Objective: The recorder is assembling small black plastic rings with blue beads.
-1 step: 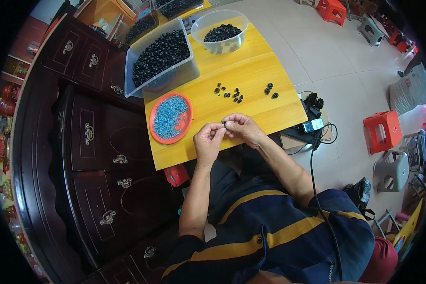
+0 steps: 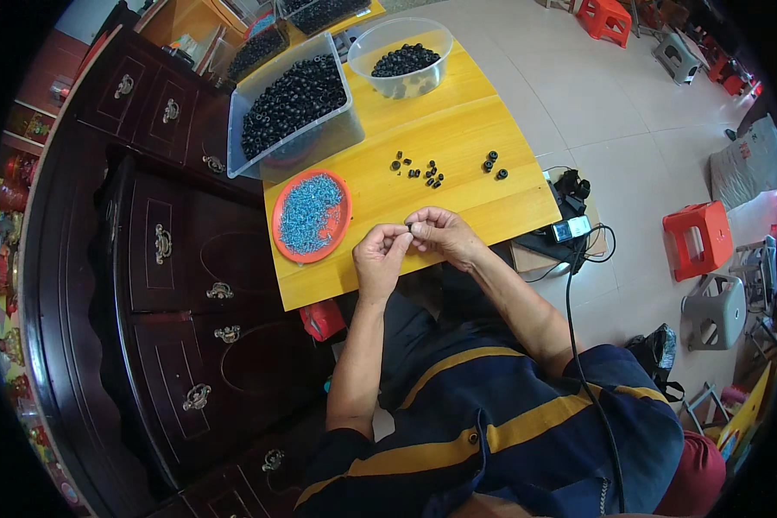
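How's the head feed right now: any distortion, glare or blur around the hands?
Head view: the yellow table has bowed edges and the dark cabinet curves toward the black rim; head view: pinkish glare at the far right; head view: left hand and right hand show no obvious blur, but the small black piece between them is too tiny for detail.
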Available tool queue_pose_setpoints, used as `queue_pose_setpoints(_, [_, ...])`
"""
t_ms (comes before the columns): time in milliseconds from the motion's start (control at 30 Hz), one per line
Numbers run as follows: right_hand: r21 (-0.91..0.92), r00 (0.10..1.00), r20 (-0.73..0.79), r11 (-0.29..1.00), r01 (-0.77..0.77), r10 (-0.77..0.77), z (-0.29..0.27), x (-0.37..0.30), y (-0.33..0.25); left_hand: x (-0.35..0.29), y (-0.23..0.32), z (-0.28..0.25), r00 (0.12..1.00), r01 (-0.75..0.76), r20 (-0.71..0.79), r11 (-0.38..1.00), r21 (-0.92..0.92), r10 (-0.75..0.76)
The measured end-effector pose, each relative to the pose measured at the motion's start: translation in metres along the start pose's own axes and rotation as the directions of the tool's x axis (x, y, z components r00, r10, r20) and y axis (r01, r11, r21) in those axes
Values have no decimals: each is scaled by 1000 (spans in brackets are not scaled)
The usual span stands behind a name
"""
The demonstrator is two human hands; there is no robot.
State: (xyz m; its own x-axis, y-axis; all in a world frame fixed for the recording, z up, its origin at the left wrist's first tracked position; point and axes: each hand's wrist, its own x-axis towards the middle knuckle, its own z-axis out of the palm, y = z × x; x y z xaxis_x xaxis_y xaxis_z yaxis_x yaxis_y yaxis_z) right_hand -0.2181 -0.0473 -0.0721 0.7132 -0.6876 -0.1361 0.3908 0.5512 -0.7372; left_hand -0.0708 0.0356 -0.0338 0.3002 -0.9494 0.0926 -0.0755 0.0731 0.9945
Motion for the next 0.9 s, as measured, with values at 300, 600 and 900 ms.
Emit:
queue_pose_setpoints(300, [77,964,231,985,-155,133,-9,-17,-22,13,13,-8,940,251,289,942,-225,-181])
queue_pose_setpoints(600, [516,975,201,856,-22,-96,-41,-17,-37,57,-6,24,986,-76,162,951,298,28])
queue_pose_setpoints(900, [576,994,56,817,43,-92,-50,-15,-34,81,-13,61,932,-352,225,563,747,285])
